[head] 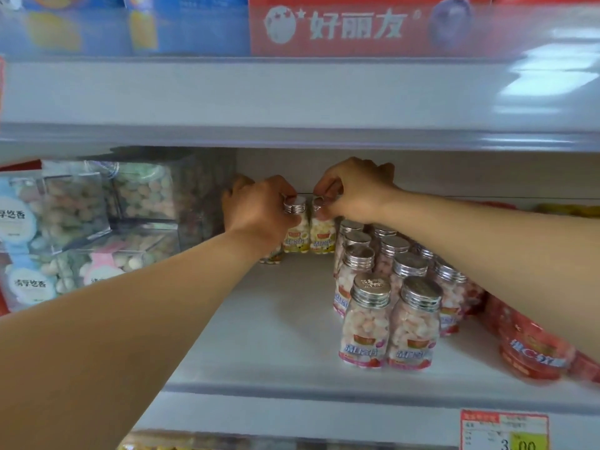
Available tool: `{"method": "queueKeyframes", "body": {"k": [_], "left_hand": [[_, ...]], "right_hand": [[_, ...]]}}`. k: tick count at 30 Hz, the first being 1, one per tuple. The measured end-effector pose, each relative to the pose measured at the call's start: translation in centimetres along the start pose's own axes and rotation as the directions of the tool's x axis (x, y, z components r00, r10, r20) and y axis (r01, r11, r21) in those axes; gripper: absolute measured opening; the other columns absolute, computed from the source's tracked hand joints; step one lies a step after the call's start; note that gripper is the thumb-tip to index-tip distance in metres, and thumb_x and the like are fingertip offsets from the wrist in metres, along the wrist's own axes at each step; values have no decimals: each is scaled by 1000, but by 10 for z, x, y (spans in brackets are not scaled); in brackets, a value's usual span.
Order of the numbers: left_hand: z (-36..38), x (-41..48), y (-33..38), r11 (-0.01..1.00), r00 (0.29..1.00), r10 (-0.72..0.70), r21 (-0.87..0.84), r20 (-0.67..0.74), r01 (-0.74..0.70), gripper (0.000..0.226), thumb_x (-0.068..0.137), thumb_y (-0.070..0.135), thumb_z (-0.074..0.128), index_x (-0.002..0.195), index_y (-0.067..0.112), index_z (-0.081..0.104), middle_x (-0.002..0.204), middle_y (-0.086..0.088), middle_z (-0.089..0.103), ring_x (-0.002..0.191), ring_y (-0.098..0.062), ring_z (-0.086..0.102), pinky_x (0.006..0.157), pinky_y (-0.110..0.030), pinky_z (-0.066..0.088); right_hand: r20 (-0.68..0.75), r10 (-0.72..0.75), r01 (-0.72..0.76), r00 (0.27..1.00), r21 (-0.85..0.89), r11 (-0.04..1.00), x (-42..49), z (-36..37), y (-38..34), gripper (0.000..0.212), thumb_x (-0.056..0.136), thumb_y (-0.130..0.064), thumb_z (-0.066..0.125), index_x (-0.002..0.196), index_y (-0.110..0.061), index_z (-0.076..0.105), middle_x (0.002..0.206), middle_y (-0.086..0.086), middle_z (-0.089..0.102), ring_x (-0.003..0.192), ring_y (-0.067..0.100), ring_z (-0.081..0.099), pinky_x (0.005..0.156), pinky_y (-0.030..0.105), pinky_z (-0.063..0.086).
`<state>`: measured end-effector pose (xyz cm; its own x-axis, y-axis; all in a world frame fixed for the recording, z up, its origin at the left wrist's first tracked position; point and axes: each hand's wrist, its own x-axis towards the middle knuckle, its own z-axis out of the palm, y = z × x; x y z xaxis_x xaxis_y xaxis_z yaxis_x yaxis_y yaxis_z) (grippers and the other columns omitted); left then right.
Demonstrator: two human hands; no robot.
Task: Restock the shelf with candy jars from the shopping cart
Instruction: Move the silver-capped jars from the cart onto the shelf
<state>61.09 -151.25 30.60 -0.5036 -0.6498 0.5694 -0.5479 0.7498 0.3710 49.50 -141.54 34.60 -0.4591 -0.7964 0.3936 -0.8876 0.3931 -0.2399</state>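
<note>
Both your hands are deep in the shelf, near its back wall. Your left hand (259,206) curls its fingers round the silver cap of the left yellow jar (296,237). Your right hand (355,190) pinches the cap of the right yellow jar (322,235). These two jars stand upright and touch side by side on the shelf board (276,319). A third jar (271,257) shows only partly under your left wrist, at 7 o'clock from the left yellow jar.

At 12 o'clock, the upper shelf (292,99) hangs over your knuckles with only a little room. At 9 o'clock from your left hand, the clear candy boxes (74,206) are stacked, and the nearest one is just beside your fingers. At 4 o'clock from the right yellow jar the pink jars (389,287) begin. They stand close together in rows that reach almost to the front lip (324,397). Your right forearm passes above their back rows and above the red tubs (532,352) at 3 o'clock; I cannot tell if it touches them.

The open room is the bare board at 6 o'clock from the yellow jars, between the boxes and the pink jars, and it runs to the front lip. Your left forearm crosses it on a slant. A price tag (505,430) sits on the lip at 5 o'clock.
</note>
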Motion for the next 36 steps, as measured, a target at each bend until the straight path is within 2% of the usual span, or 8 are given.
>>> {"method": "queueKeyframes", "body": {"k": [3,9,13,17,21,26,32,36], "left_hand": [[9,8,1,1000,1000,-10,7,17,9,28,80,33,71,107,32,62,109,7,67,123,-25,39,84,-30,21],[26,19,-2,998,998,-37,53,44,35,29,78,35,72,105,34,63,108,10,68,122,-23,40,87,-32,21],[32,25,-1,996,998,-55,70,31,52,29,78,35,74,106,35,64,107,10,68,122,-20,40,91,-32,23],[34,26,-2,994,999,-43,103,12,41,31,80,36,71,110,36,64,110,10,68,121,-20,44,96,-34,24],[36,19,-2,989,1000,6,151,-10,-5,36,86,36,64,121,38,61,114,5,67,122,-22,43,99,-36,22],[38,14,-3,981,999,33,194,-43,-24,39,88,36,62,126,39,58,117,-1,66,123,-23,44,100,-36,24],[38,11,-3,978,998,58,200,-21,-52,46,90,37,60,134,37,51,126,0,62,130,-22,39,106,-36,20],[29,3,-3,987,997,78,142,0,-77,50,92,34,58,141,34,44,135,1,57,138,-23,31,109,-33,17]], "right_hand": [[3,19,-19,1000,-20,1000,9,6,3,22,71,-30,83,84,-33,65,90,-14,64,104,15,57,94,36,23],[17,86,-86,996,3,996,21,16,12,26,62,-34,88,72,-30,64,90,-12,70,103,15,59,101,40,23],[-18,83,-83,996,19,996,23,22,15,22,65,-30,86,73,-31,65,90,-11,70,102,14,59,98,37,24],[-45,50,-49,998,34,998,21,25,17,21,70,-30,84,86,-32,71,97,-10,70,105,16,59,100,35,29],[-16,46,-45,999,80,996,19,26,19,35,71,-27,84,104,-29,73,109,-5,70,108,19,61,99,36,44],[-18,47,-45,999,105,993,22,29,21,35,70,-21,85,103,-28,74,110,-2,70,105,19,64,94,34,50],[2,21,-21,1000,181,983,25,32,29,39,77,-25,79,115,-22,70,119,1,67,111,19,62,97,33,49],[29,-18,11,999,227,974,19,28,33,39,86,-30,71,123,-19,66,127,1,64,117,18,58,101,31,45]]}}
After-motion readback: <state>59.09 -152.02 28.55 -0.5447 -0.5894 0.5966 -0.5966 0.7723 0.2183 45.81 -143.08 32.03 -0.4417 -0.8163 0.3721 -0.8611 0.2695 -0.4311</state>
